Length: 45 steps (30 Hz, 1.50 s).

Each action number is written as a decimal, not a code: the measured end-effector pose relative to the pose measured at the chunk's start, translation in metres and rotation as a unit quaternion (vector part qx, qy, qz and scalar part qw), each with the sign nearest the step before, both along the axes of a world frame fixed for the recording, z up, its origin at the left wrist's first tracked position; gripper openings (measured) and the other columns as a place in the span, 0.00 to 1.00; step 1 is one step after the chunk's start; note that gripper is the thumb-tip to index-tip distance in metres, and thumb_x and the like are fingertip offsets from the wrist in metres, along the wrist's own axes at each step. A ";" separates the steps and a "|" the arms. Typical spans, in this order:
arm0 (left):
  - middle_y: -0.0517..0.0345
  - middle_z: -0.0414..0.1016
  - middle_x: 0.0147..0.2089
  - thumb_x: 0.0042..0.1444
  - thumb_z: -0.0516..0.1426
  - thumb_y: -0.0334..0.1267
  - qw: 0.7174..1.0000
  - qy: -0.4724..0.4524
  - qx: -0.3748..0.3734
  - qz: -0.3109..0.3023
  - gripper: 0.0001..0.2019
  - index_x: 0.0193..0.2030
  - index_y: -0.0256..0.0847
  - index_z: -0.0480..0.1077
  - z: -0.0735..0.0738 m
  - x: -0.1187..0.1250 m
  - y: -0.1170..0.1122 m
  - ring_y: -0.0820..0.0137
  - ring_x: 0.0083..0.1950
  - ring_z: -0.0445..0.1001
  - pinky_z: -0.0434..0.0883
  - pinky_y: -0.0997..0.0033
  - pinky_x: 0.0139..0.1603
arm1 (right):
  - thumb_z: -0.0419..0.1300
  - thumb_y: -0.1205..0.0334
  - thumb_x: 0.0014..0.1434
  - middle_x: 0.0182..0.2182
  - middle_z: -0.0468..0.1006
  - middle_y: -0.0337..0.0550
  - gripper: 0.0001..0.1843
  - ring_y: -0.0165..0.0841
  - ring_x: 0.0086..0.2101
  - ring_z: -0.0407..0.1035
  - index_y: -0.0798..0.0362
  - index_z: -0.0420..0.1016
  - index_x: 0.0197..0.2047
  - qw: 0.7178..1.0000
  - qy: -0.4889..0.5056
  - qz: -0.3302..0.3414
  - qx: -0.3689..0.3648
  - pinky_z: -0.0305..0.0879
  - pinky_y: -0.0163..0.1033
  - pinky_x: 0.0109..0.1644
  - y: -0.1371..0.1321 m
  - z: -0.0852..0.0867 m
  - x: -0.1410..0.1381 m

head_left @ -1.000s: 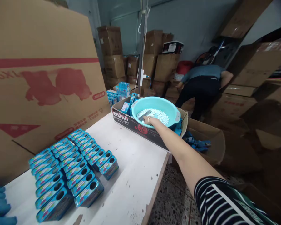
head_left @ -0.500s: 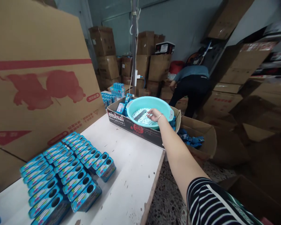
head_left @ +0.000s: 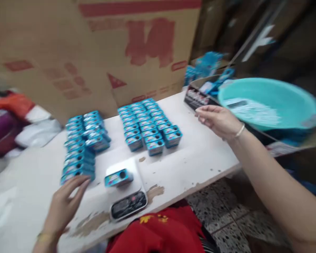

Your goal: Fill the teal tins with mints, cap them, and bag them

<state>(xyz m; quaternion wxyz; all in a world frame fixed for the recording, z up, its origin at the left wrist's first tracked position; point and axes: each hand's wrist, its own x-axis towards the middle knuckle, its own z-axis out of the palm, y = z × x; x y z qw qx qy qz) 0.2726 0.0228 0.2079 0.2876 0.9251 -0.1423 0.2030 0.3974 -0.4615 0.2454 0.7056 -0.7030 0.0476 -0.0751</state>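
Observation:
The picture is smeared by motion. My right hand [head_left: 218, 121] hovers over the white table [head_left: 189, 165], just left of the teal basin [head_left: 272, 102] that holds small white pieces; its fingers are curled together and what they hold cannot be made out. My left hand [head_left: 65, 196] rests on the table with fingers spread, beside a row of blue tins [head_left: 77, 154]. A single blue tin [head_left: 118, 177] lies on a small white scale [head_left: 126, 191] near the front edge. A second block of blue tins [head_left: 149, 126] stands mid-table.
A large brown carton with red print [head_left: 100, 56] stands behind the table. The basin sits in a dark cardboard tray [head_left: 200, 98] with blue packs. Crumpled cloth and bags [head_left: 13, 116] lie at left. Speckled floor [head_left: 213, 218] shows below the table's edge.
The view has swung left and down. My right hand has come out of the basin and back over the table. My left hand, the scale and a second group of tins have come into sight.

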 end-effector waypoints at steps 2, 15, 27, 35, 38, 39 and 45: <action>0.57 0.78 0.38 0.60 0.55 0.52 0.999 0.039 0.017 0.011 0.14 0.38 0.45 0.75 -0.006 -0.026 0.011 0.65 0.41 0.76 0.74 0.65 0.44 | 0.68 0.55 0.49 0.22 0.72 0.37 0.13 0.24 0.20 0.62 0.53 0.74 0.35 0.988 0.052 0.147 -0.020 0.56 0.31 0.21 0.074 -0.004 -0.029; 0.54 0.77 0.39 0.62 0.54 0.42 0.995 0.076 -0.055 0.019 0.10 0.39 0.42 0.74 -0.047 -0.088 0.019 0.69 0.42 0.75 0.72 0.71 0.44 | 0.61 0.70 0.56 0.30 0.77 0.42 0.05 0.30 0.32 0.69 0.55 0.77 0.30 0.883 -0.083 0.360 -0.288 0.62 0.36 0.37 0.244 -0.034 -0.081; 0.53 0.76 0.39 0.62 0.53 0.43 0.986 0.129 -0.104 0.028 0.11 0.39 0.39 0.73 -0.072 -0.076 0.015 0.68 0.42 0.74 0.71 0.69 0.45 | 0.61 0.59 0.57 0.24 0.71 0.35 0.08 0.22 0.20 0.58 0.56 0.75 0.37 0.951 0.090 0.294 0.001 0.53 0.31 0.23 0.232 -0.035 -0.088; 0.55 0.76 0.36 0.60 0.53 0.47 0.968 0.190 -0.130 0.100 0.14 0.35 0.39 0.74 -0.101 -0.079 0.026 0.69 0.38 0.74 0.71 0.71 0.41 | 0.66 0.67 0.49 0.30 0.75 0.41 0.10 0.24 0.27 0.68 0.57 0.74 0.37 0.919 0.285 0.190 0.195 0.62 0.29 0.28 0.186 -0.052 -0.098; 0.55 0.76 0.36 0.59 0.53 0.49 0.962 0.209 -0.135 0.111 0.15 0.35 0.40 0.74 -0.105 -0.078 0.027 0.69 0.38 0.74 0.70 0.70 0.41 | 0.67 0.64 0.50 0.29 0.75 0.40 0.12 0.23 0.24 0.66 0.57 0.75 0.38 0.926 0.271 0.206 0.162 0.58 0.29 0.24 0.181 -0.056 -0.104; 0.55 0.76 0.36 0.59 0.53 0.49 0.961 0.214 -0.135 0.111 0.15 0.35 0.40 0.74 -0.106 -0.077 0.027 0.69 0.38 0.74 0.70 0.70 0.41 | 0.67 0.62 0.51 0.29 0.75 0.40 0.12 0.22 0.23 0.65 0.57 0.75 0.39 0.931 0.256 0.214 0.149 0.55 0.29 0.23 0.182 -0.055 -0.105; 0.55 0.76 0.36 0.59 0.53 0.49 0.961 0.225 -0.124 0.102 0.15 0.36 0.40 0.74 -0.110 -0.074 0.028 0.69 0.38 0.74 0.70 0.69 0.40 | 0.64 0.58 0.55 0.31 0.77 0.41 0.13 0.22 0.22 0.63 0.58 0.74 0.40 0.955 0.125 0.265 0.053 0.54 0.30 0.23 0.213 -0.034 -0.107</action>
